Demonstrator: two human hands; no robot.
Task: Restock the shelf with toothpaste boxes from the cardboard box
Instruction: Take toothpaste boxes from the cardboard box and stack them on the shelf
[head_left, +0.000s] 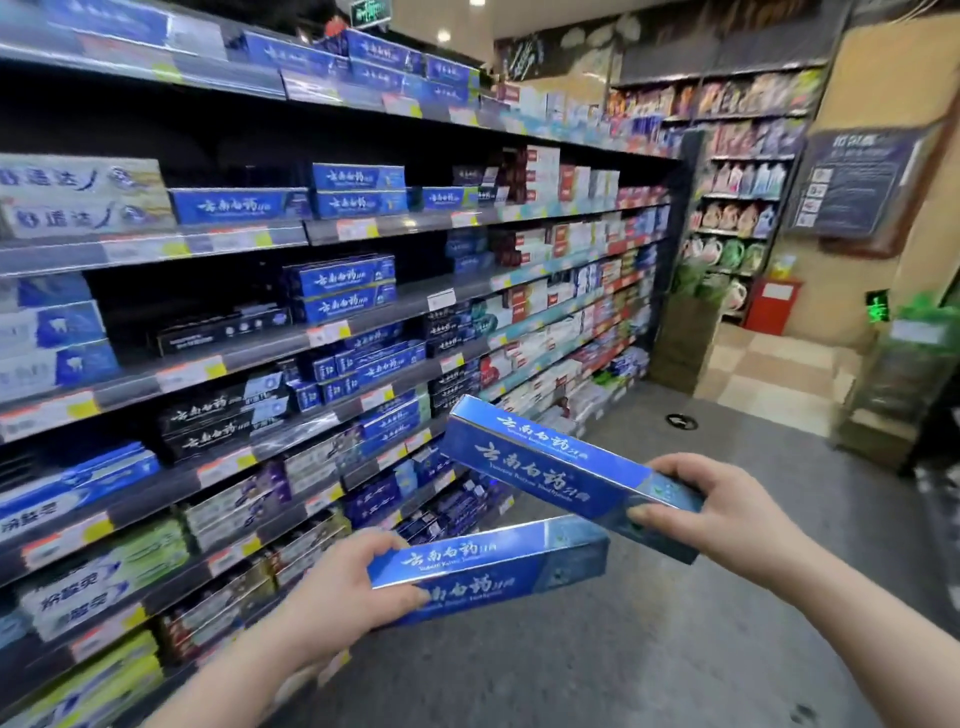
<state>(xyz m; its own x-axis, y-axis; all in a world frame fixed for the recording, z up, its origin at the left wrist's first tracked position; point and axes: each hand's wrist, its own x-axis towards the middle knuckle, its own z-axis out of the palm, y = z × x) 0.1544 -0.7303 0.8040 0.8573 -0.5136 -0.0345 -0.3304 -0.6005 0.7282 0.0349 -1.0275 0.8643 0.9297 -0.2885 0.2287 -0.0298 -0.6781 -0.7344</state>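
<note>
My left hand (348, 587) grips the left end of a long blue toothpaste box (498, 564), held low in front of the shelving. My right hand (711, 512) grips the right end of a second blue toothpaste box (550, 462), which slants up to the left above the first. Both boxes carry white script. The shelf unit (291, 340) fills the left of the view, with matching blue boxes (343, 288) stacked on its middle tiers and dark gaps beside them. The cardboard box is out of view.
Price-tag rails run along each shelf edge. The grey aisle floor (649, 649) stretches ahead and to the right. More stocked shelves (748, 176) stand at the far end, with a red bin (774, 306) and a tan pillar (893, 156) on the right.
</note>
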